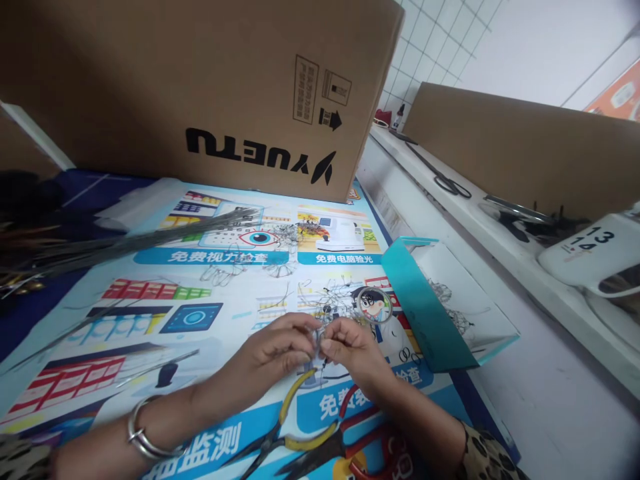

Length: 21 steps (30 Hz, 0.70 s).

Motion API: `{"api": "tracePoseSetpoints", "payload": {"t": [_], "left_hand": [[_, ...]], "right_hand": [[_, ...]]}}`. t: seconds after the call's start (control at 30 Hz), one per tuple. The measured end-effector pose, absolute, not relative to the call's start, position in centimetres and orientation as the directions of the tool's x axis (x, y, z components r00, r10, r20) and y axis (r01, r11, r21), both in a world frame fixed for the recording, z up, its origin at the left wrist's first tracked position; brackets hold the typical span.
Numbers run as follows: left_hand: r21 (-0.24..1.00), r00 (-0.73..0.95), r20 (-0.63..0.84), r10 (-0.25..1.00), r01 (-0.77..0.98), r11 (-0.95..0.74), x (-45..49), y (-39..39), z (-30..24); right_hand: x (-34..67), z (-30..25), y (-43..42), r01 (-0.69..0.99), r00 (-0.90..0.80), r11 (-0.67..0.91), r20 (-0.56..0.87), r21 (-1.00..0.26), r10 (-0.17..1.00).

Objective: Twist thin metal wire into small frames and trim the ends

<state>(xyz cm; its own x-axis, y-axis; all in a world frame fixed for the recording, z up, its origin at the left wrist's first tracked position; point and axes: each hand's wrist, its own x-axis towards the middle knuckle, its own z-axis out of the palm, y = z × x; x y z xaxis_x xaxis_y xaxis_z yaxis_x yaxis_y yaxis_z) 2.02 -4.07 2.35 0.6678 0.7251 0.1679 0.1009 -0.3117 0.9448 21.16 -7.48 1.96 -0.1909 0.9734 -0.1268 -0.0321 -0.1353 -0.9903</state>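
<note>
Low in the middle of the head view, my left hand (283, 341) and my right hand (356, 348) meet fingertip to fingertip. Both are pinched closed around a small piece of thin wire (324, 364), whose shape is mostly hidden by the fingers. Just beyond them lies a tangle of thin wire pieces (333, 297), with a roll of clear tape (375, 305) at its right. Yellow-handled pliers (295, 400) lie below my hands. Red-handled cutters (345, 437) overlap them, partly under my right forearm.
A teal-edged open box (425, 307) with wire pieces stands at the right. A bundle of long wires (165, 240) reaches in from the left. A big cardboard box (225, 87) closes off the back. On the right ledge are scissors (453, 185) and a white mug (590, 257).
</note>
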Motion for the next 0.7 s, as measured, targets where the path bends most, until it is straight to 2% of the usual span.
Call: {"api": "tracePoseSetpoints", "payload": {"t": [0.23, 0.37, 0.57, 0.7], "left_hand": [[0.915, 0.705, 0.263, 0.659, 0.036, -0.403, 2.0, -3.6, 2.9], [0.857, 0.690, 0.318, 0.650, 0.084, -0.508, 1.6, -3.1, 3.2], [0.726, 0.640, 0.506, 0.579, 0.047, -0.686, 1.1, -2.8, 2.1], [0.699, 0.587, 0.518, 0.622, 0.128, -0.703, 1.0, -2.8, 1.7]], "right_hand": [[19.6, 2.4, -7.6, -0.117, -0.260, -0.242, -0.206, -0.963, 0.943], [19.5, 2.8, -7.8, -0.095, -0.317, -0.335, -0.291, -0.937, 0.903], [20.2, 3.2, -8.2, 0.060, -0.396, -0.389, -0.380, -0.919, 0.836], [20.6, 3.5, -8.2, 0.191, -0.413, -0.337, -0.387, -0.922, 0.824]]}}
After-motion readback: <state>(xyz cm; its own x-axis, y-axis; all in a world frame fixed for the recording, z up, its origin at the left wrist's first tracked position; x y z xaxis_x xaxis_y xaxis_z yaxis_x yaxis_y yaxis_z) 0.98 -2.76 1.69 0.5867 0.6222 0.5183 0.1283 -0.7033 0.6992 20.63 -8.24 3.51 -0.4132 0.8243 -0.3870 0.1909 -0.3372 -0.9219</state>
